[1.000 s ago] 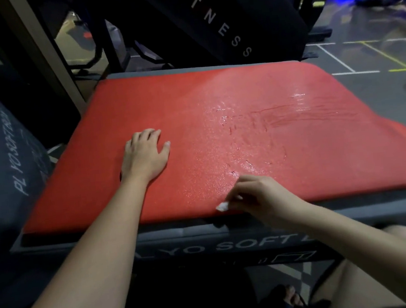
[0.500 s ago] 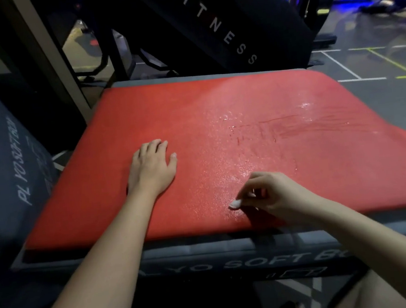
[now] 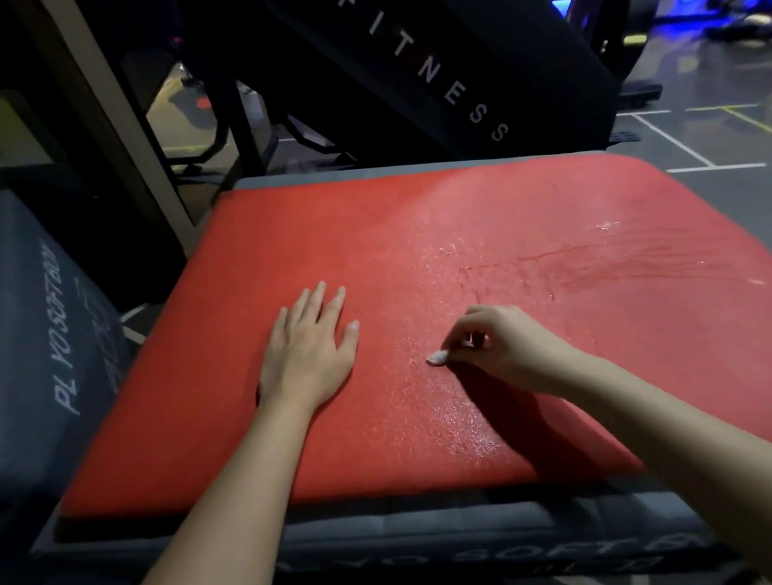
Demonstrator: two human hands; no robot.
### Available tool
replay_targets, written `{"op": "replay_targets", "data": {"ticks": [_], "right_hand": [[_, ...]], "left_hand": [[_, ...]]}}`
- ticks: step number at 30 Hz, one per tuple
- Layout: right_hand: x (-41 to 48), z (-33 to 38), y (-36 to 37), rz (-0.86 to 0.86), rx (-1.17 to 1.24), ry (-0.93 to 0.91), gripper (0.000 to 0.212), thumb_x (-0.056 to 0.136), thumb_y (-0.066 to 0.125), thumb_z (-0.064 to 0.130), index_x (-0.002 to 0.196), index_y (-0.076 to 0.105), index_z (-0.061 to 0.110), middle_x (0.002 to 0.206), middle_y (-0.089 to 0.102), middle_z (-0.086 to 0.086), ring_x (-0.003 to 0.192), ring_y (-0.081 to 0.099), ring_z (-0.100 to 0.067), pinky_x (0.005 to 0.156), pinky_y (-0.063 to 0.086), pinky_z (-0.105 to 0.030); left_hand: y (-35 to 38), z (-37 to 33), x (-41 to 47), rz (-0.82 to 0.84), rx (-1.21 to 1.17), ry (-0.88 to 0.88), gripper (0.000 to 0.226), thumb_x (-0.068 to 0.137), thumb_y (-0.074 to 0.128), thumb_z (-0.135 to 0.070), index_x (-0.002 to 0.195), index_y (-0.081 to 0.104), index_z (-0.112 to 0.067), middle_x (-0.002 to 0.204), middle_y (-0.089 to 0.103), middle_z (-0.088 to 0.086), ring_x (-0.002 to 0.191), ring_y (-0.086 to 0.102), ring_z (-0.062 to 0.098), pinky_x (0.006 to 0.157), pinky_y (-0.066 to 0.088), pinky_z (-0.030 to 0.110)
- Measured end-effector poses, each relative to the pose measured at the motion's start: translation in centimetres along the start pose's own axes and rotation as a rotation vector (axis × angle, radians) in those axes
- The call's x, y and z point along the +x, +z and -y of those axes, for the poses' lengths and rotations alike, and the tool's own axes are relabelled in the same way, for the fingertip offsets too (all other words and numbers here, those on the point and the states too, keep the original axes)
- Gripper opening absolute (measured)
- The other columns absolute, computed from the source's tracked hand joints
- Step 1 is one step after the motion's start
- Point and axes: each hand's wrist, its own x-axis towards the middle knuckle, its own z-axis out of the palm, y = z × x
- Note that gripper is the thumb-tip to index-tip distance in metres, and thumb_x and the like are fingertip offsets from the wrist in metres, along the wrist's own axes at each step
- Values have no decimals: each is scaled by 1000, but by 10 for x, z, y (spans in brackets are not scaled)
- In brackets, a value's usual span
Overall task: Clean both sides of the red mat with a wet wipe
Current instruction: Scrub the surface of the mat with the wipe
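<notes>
- The red mat [image 3: 368,228] is seen laid flat on a grey soft box [image 3: 397,531], filling the middle of the view.
- The left hand [image 3: 307,351] is pressed flat on the mat at 9 o'clock from its centre, fingers straight and spread.
- A small white wet wipe [image 3: 437,358] is pinched in the curled fingers of the right hand [image 3: 507,351] and held against the mat near its centre.
- A wet sheen and streaks are shown toward 2 o'clock.
- A black FITNESS panel [image 3: 448,74] is stood at 12 o'clock.
</notes>
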Motion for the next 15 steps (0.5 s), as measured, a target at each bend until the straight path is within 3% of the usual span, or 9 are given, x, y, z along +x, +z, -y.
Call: {"op": "replay_targets", "data": {"ticks": [4, 9, 12, 15], "right_hand": [[25, -7, -1, 3, -21, -28, 27, 82, 75, 45, 94, 77, 21, 91, 64, 3, 81, 58, -13, 74, 46, -28], [94, -34, -1, -157, -106, 5, 14, 88, 74, 19, 99, 76, 12, 99, 65, -12, 95, 60, -32, 84, 45, -38], [98, -42, -3, -186, -46, 42, 15, 88, 74, 25, 98, 76, 13, 97, 64, -10, 92, 60, -28, 82, 46, -35], [82, -45, 3, -209, 61, 1, 22, 86, 74, 38, 94, 76, 18, 92, 61, -3, 84, 57, -17, 73, 42, -20]], "left_hand": [[0, 0, 4, 48, 47, -5, 62, 103, 27, -57, 160, 20, -37, 169, 13, -5, 156, 7, 12, 127, 3, 39], [-6, 1, 3, 73, 73, -6, 62, 102, 25, -59, 160, 18, -38, 169, 13, -8, 156, 6, 9, 127, 3, 38], [-8, 0, 7, 84, 55, -10, 61, 102, 29, -59, 160, 20, -39, 169, 14, -9, 155, 6, 8, 127, 2, 36], [-9, 0, 8, 91, 32, -27, 60, 102, 34, -58, 158, 26, -40, 168, 18, -9, 155, 10, 8, 127, 5, 35]]}}
